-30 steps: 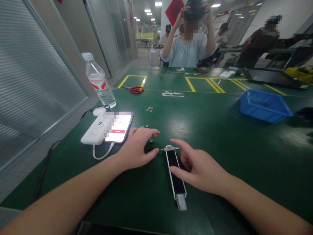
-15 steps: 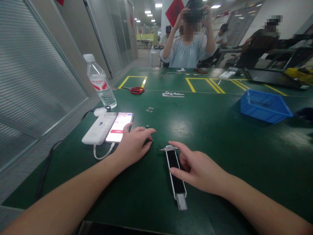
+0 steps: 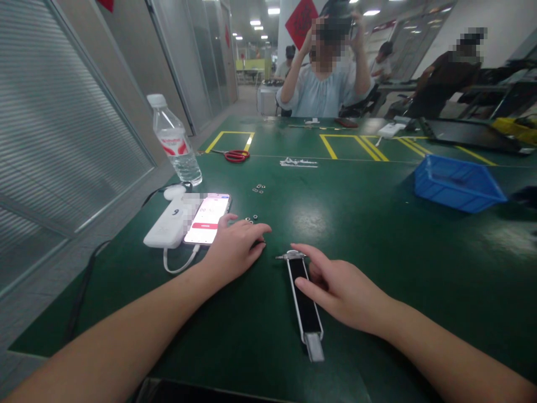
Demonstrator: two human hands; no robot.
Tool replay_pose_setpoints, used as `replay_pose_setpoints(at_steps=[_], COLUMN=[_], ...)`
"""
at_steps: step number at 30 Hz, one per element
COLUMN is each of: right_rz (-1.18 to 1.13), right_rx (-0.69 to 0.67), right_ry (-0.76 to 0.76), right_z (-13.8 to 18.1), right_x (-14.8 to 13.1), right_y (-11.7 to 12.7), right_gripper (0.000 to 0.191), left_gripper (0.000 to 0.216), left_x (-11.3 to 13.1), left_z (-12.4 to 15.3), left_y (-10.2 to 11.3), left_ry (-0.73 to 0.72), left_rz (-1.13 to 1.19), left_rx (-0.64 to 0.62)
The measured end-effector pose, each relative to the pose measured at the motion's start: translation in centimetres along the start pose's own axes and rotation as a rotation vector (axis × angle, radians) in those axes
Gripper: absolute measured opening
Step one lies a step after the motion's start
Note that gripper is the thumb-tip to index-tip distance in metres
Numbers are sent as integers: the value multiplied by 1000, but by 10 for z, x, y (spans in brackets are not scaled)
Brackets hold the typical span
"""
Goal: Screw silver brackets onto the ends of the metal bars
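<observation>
My left hand (image 3: pixel 238 244) rests on the table beside the phone (image 3: pixel 207 218), its thumb and fingertips drawn together. Whatever may be between them is too small to make out. Just beyond its fingers lie a few small metal rings or nuts (image 3: pixel 255 217). A long flat bar (image 3: pixel 304 294) with a black face and pale frame lies in front of me; it has a pointed metal crosspiece at the far end and a grey tab at the near end. My right hand (image 3: pixel 342 288) is over its right side, thumb and index finger apart, the index fingertip at the crosspiece.
Left stand a white power bank (image 3: pixel 163 226), cabled to the phone, and a water bottle (image 3: pixel 175 145). Farther off are more small rings (image 3: pixel 259 189), red-handled scissors (image 3: pixel 236 156) and thin pale strips (image 3: pixel 297 163). A blue bin (image 3: pixel 457 184) sits right. A person (image 3: pixel 327 84) sits opposite.
The view has shifted slightly. The left fingertips have curled in a little, and a small bit seen at them before no longer shows. The right hand stays over the bar.
</observation>
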State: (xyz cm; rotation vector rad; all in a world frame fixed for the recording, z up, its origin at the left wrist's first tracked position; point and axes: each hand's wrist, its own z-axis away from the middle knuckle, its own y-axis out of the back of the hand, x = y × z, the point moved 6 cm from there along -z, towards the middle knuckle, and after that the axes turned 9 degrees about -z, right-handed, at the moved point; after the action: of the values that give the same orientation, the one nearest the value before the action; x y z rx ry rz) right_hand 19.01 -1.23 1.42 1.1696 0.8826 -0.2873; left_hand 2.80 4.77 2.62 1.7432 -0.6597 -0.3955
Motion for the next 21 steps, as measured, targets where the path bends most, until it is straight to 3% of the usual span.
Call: replay_pose_setpoints(at_steps=[10, 17, 21], right_rz=[-18, -103, -91], right_rx=[57, 240, 339], right_ry=[29, 232, 366], right_z=[0, 8, 14], right_x=[1, -7, -13], right_y=[3, 13, 16], right_gripper=[50, 33, 26], left_gripper=[24, 18, 19], left_x=[1, 20, 31], left_z=[0, 8, 11], left_y=[6, 16, 13], left_ry=[-5, 31, 83], left_rz=[2, 492, 787], left_rx=[78, 138, 89])
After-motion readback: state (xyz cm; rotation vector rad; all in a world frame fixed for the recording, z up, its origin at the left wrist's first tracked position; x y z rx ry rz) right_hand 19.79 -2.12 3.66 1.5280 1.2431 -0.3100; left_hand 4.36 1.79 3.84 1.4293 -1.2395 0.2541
